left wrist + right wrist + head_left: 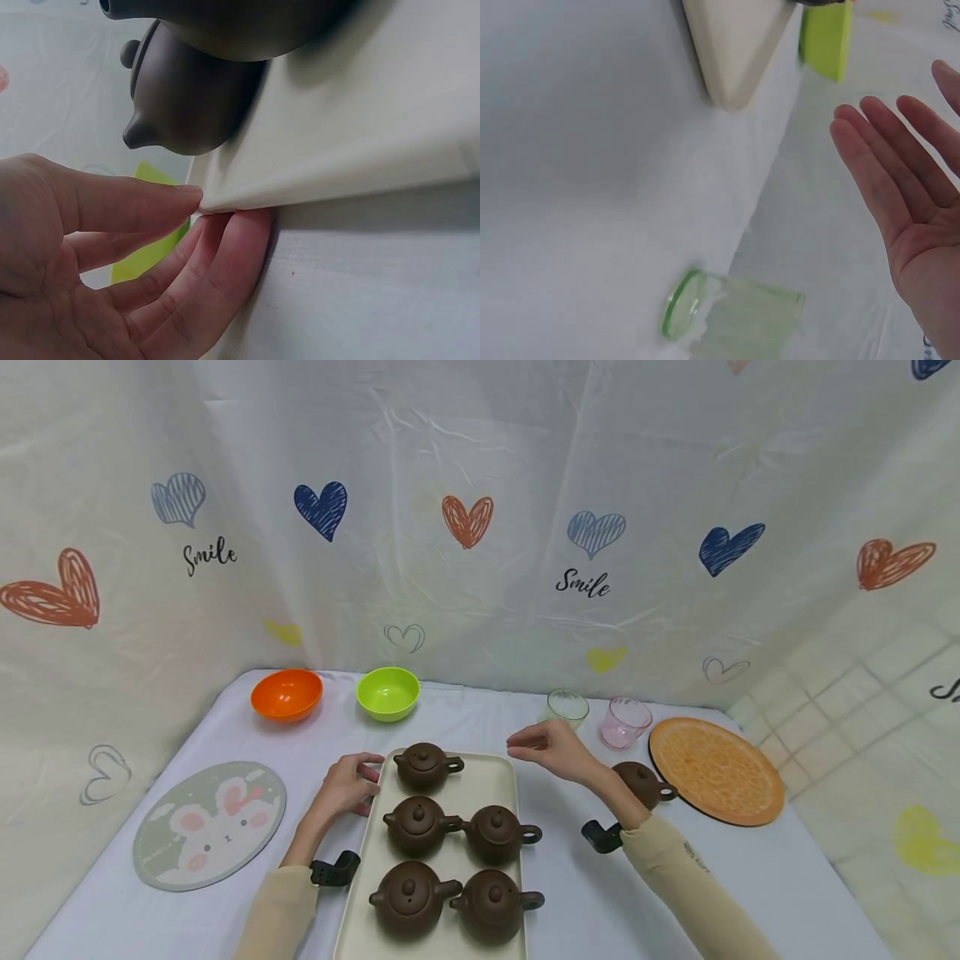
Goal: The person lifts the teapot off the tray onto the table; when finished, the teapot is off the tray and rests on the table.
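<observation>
A cream tray carries several brown clay teapots; the far one sits by the tray's back left corner. My left hand pinches that corner. In the left wrist view the thumb lies at the tray's edge and the fingers reach under it, below a teapot. My right hand hovers open just past the tray's back right corner, holding nothing. The right wrist view shows its flat palm near the tray corner. One more teapot stands on the table behind my right wrist.
At the back stand an orange bowl, a green bowl, a green glass and a pink glass. An orange round mat lies on the right, a bunny mat on the left. A heart-printed cloth backs the white table.
</observation>
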A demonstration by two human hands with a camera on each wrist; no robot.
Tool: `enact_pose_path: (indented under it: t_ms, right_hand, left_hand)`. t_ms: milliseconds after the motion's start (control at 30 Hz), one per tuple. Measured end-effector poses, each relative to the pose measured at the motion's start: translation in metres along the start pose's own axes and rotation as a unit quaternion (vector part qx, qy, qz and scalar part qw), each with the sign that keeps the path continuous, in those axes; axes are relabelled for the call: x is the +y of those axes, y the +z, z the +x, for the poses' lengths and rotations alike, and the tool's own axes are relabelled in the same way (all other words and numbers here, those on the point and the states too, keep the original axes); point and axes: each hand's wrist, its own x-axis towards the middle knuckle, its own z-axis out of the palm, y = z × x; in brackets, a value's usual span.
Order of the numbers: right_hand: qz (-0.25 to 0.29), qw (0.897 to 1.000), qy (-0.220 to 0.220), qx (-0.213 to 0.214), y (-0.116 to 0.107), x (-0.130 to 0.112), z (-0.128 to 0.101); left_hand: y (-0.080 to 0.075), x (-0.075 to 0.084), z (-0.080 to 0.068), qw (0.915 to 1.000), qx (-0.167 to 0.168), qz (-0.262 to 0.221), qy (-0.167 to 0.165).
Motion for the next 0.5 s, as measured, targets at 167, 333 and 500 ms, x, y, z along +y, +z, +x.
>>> enact_pose_path:
  t_ms: [167, 333, 500]
  right_hand:
    - [-0.024, 0.999, -0.034, -0.029, 0.014, -0.001, 0.019]
    - [-0.029, 0.997, -0.04, -0.063, 0.028, -0.004, 0.034]
    - [-0.042, 0.994, -0.048, -0.086, 0.039, -0.013, 0.046]
  left_hand:
    - [0.0, 0.001, 0.0, 1.0, -0.001, 0.004, -0.003]
    - [0.001, 0.0, 0.001, 0.9999, 0.0, 0.009, -0.007]
    - [0.001, -0.001, 0.002, 0.9999, 0.004, 0.011, -0.004]
